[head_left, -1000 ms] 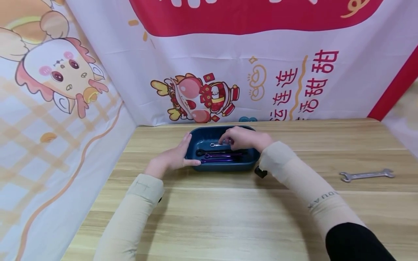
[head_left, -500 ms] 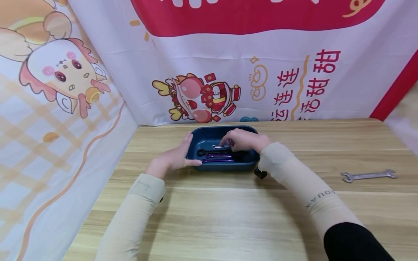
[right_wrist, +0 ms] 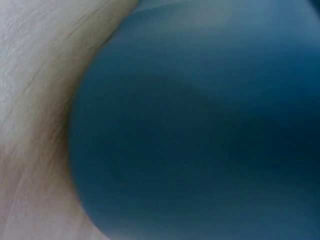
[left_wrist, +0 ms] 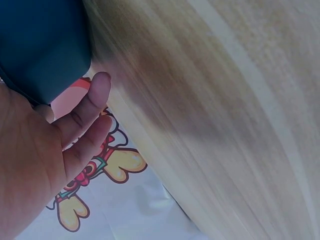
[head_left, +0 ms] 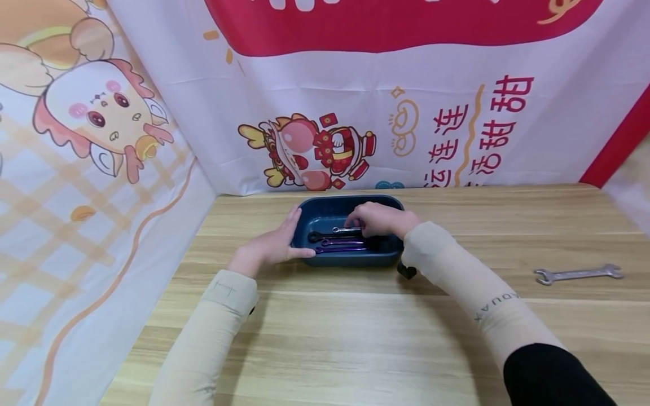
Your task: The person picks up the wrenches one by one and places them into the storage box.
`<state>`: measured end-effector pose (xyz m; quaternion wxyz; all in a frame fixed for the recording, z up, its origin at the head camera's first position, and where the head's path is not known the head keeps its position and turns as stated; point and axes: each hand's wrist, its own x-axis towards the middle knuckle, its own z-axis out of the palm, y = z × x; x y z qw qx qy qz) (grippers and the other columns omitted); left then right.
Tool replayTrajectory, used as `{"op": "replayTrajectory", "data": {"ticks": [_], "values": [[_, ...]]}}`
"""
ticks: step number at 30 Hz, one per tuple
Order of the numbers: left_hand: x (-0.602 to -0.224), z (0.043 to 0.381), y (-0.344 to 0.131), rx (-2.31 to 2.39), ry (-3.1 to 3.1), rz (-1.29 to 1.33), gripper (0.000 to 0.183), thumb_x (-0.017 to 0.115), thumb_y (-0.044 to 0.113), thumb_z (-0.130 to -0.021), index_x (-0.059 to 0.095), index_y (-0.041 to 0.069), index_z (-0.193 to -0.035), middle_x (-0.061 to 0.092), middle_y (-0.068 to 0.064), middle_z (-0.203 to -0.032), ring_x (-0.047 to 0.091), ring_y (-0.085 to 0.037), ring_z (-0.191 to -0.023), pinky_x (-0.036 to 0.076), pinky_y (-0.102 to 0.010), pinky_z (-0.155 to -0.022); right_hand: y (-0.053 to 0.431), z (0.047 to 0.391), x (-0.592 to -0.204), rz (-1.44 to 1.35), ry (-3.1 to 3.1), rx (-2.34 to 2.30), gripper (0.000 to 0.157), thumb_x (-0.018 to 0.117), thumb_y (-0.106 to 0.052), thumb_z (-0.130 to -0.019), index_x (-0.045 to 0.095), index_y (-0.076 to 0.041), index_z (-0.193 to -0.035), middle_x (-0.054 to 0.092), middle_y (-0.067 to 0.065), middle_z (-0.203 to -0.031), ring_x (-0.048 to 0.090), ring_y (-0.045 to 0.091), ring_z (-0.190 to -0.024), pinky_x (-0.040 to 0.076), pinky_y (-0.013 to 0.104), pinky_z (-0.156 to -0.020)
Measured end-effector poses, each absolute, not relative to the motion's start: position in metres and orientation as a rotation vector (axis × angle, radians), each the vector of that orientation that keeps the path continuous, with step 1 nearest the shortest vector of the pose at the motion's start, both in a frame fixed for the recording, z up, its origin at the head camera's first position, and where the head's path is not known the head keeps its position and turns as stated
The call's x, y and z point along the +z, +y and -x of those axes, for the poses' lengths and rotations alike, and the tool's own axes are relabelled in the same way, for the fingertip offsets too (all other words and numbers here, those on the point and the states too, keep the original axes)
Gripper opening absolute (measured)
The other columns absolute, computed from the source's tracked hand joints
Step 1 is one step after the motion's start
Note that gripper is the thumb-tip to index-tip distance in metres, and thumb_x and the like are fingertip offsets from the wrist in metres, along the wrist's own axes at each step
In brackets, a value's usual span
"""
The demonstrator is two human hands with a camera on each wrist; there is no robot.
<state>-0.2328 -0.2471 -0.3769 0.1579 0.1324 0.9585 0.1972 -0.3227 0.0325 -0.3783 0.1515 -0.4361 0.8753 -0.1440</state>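
Note:
A dark blue plastic bin [head_left: 350,260] stands at the back of the table. My left hand [head_left: 268,246] lies against its left end, thumb along the front rim and fingers extended at the back corner. In the left wrist view, the hand's [left_wrist: 32,160] fingers stretch beside the bin's wall [left_wrist: 47,47]. Reaching inside, my right hand [head_left: 378,218] pinches a small silver wrench [head_left: 337,230]. A black wrench [head_left: 319,237] and two purple wrenches [head_left: 341,249] lie side by side nearer the front. My right hand covers their right ends. The bin's wall [right_wrist: 175,150] fills the right wrist view.
An open-ended silver wrench [head_left: 578,274] lies apart on the wooden table [head_left: 345,338] at the right. A printed cloth [head_left: 315,73] hangs right behind the table's back edge, and another cloth [head_left: 167,225] borders the left side.
My right hand has shifted slightly toward the front of the bin, bringing the small silver wrench close to the black one. My left hand keeps its place on the bin.

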Motion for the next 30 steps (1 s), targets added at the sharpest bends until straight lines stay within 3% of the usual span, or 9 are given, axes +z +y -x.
{"op": "replayTrajectory", "data": {"ticks": [30], "values": [[-0.378,0.235,-0.248,0.582,2.730,-0.350,0.116,0.068,0.061,-0.092,-0.013,0.017,-0.164,-0.015,-0.004,-0.171,0.018,-0.035,-0.154,0.025,-0.052,-0.120,0.025,0.334,-0.389,1.231,2.500,-0.390,0.044,0.062,0.009,-0.090,0.070,-0.006,-0.130,0.054,0.003,-0.089,0.051,0.017,-0.081,0.044,0.032,-0.078]]}}
